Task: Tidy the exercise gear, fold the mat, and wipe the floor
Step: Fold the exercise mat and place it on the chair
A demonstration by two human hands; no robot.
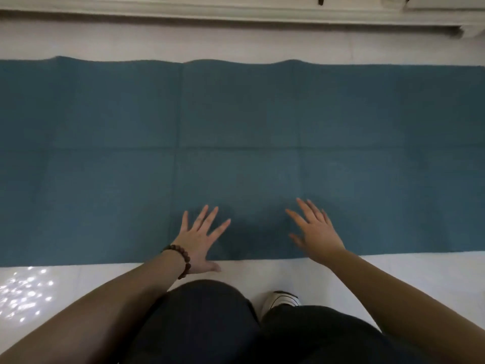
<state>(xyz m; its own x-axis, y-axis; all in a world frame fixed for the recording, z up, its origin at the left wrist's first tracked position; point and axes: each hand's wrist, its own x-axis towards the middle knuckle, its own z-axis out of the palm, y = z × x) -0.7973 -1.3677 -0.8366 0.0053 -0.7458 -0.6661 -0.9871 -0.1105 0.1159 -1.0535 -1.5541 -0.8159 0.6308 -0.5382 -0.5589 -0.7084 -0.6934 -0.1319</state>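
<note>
A blue mat [236, 143] lies fully spread across the pale floor [393, 279], running side to side past both edges of the view, with its far edge rippled near a white baseboard [236, 11] and faint crease lines dividing it into panels. The person crouches at its near edge. The left hand [200, 239], a beaded bracelet [181, 258] on its wrist, is open with fingers spread, its thumb at the mat's near edge; whether the palm presses down I cannot tell. The right hand [316, 232] is also open and empty, fingers loosely spread over the mat just inside that edge, and looks blurred. Neither grips anything. Judging from this, the folding has not begun: the mat is flat and no panel is turned over. No exercise gear shows here, so whether it has been tidied cannot be told, and no cloth or wiping tool is in sight, so the floor wiping seems left to do. One light shoe [282, 300] shows between the knees. No brand, label or writing can be read anywhere.
</note>
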